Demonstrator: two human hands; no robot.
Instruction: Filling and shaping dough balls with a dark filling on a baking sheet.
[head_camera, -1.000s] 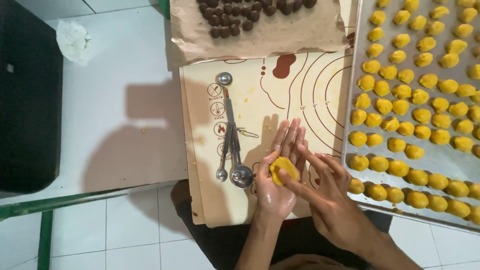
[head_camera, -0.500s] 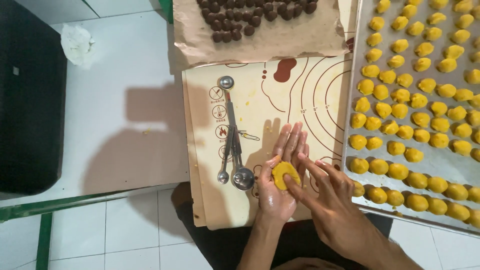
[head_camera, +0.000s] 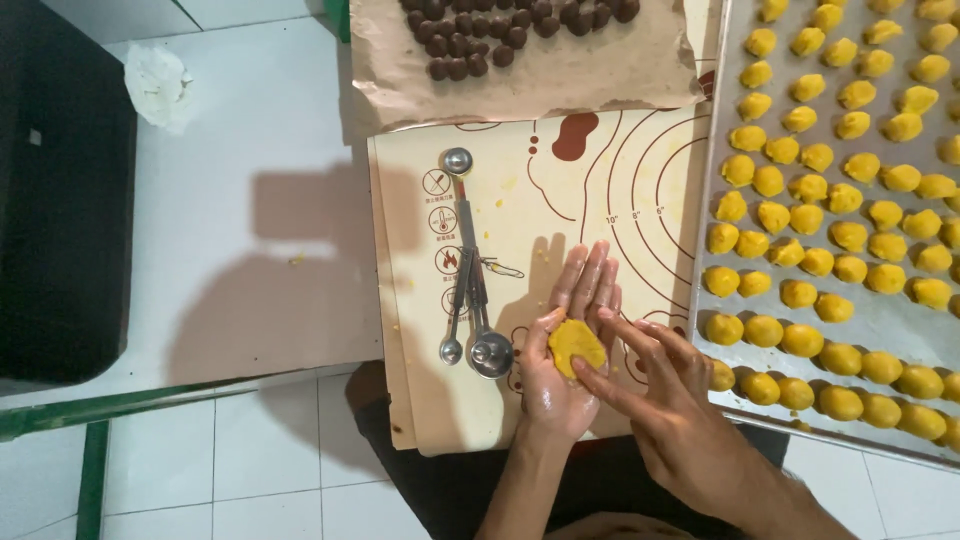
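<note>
Two hands meet low in the centre of the frame, and I see them working one piece of yellow dough (head_camera: 575, 347). My left hand (head_camera: 560, 350) lies palm up, fingers stretched toward the top of the frame, and the flattened yellow dough sits in that open palm. My right hand (head_camera: 665, 405) comes in from the lower right, fingers spread loosely, with its fingertips (head_camera: 583, 369) pressing on the dough's lower edge. So the hands are together, closed on nothing but that dough between palm and fingertips.

Under them lies a beige baking mat (head_camera: 520, 200) with printed circles, spread on the white tabletop (head_camera: 250, 130). Just left of my left hand, metal measuring spoons (head_camera: 468, 290) rest on the mat. At right, a metal tray (head_camera: 900, 320) carries rows of yellow dough balls (head_camera: 800, 250). At the top edge, brown paper (head_camera: 560, 70) holds dark brown balls (head_camera: 480, 35). Upper left, I spot a crumpled white plastic bag (head_camera: 158, 85).
</note>
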